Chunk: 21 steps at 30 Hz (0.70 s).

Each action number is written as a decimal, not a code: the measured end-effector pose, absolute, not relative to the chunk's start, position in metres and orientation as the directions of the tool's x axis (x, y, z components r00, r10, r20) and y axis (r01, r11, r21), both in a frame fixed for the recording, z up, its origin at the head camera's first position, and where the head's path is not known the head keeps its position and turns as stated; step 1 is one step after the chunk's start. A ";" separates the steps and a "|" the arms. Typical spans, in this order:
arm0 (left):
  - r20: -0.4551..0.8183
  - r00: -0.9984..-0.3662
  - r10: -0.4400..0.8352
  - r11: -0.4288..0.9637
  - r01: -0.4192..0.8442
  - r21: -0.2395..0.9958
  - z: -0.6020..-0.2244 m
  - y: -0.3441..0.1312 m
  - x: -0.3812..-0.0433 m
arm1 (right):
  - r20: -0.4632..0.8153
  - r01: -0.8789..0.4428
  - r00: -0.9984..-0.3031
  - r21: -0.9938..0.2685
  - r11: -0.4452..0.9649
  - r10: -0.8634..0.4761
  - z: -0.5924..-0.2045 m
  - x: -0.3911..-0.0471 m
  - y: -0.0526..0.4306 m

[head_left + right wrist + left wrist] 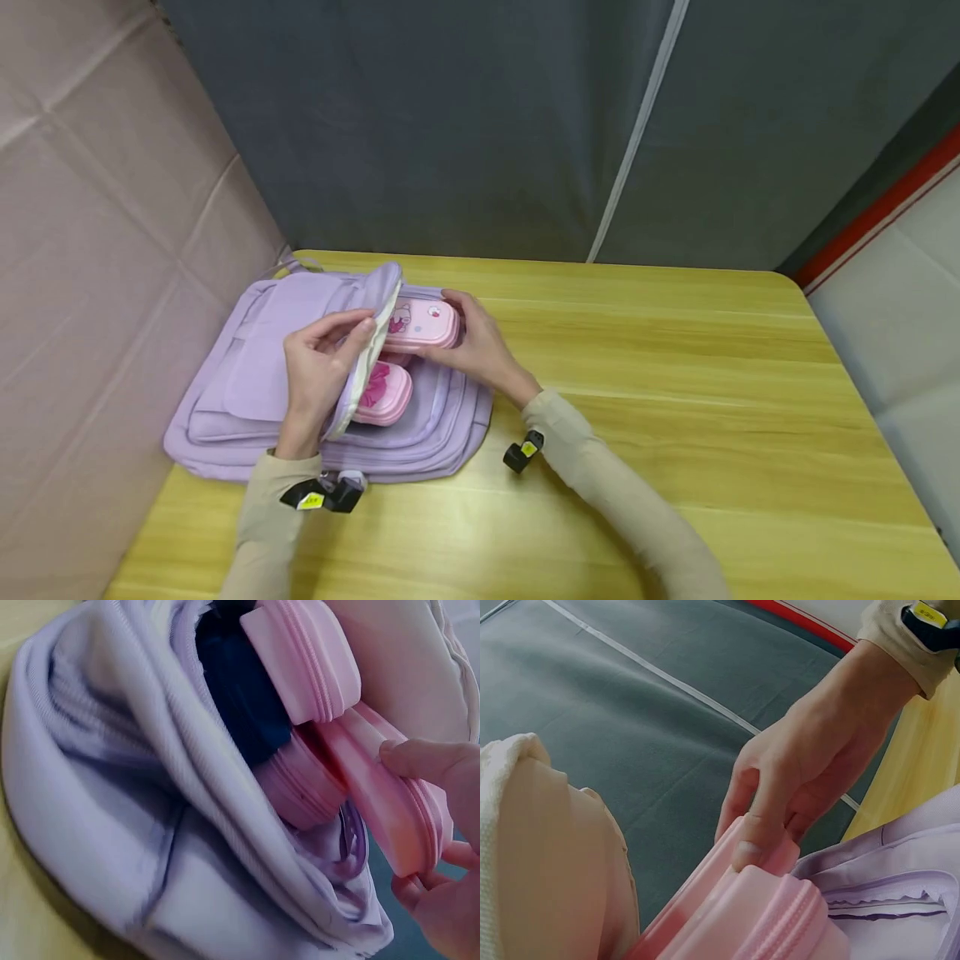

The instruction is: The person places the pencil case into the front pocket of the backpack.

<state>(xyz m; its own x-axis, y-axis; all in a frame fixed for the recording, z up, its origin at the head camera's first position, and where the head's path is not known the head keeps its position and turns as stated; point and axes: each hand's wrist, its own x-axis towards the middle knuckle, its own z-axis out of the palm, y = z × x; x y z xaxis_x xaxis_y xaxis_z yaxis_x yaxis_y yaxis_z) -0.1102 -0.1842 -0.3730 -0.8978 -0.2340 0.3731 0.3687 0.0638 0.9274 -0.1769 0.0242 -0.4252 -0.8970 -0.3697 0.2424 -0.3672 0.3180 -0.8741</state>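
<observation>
A lilac backpack (281, 350) lies on the table with its front flap (386, 287) lifted. My left hand (318, 367) pinches the flap's pale-lined edge between thumb and fingers. My right hand (480, 342) grips the end of a pink pencil case (431, 323) with a cartoon print, thumb on one side and fingers on the other. That case lies partly inside the opening, its far end hidden by the flap. Nearer me, a second pink case (392, 396) with a magenta bow pokes out. In the right wrist view another pink case (300, 787) sits deeper in the bag.
Something dark blue (240, 690) fills part of the bag's opening beside the cases. The wooden table (675, 400) extends to the right. A grey curtain (450, 125) hangs behind it, and a pale quilted wall (112, 275) borders the left side.
</observation>
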 end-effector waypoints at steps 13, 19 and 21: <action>0.372 -0.888 -0.270 0.044 0.374 0.926 -0.372 -0.188 -0.112 | 0.239 -0.296 -0.901 -0.949 0.111 -0.363 -0.429 -0.171 0.049; 0.396 -0.884 -0.249 0.035 0.401 0.915 -0.372 -0.188 -0.113 | 0.235 -0.287 -0.902 -0.954 0.093 -0.362 -0.427 -0.173 0.039; 0.409 -0.883 -0.231 0.029 0.414 0.910 -0.373 -0.188 -0.113 | 0.232 -0.280 -0.903 -0.956 0.086 -0.361 -0.427 -0.174 0.035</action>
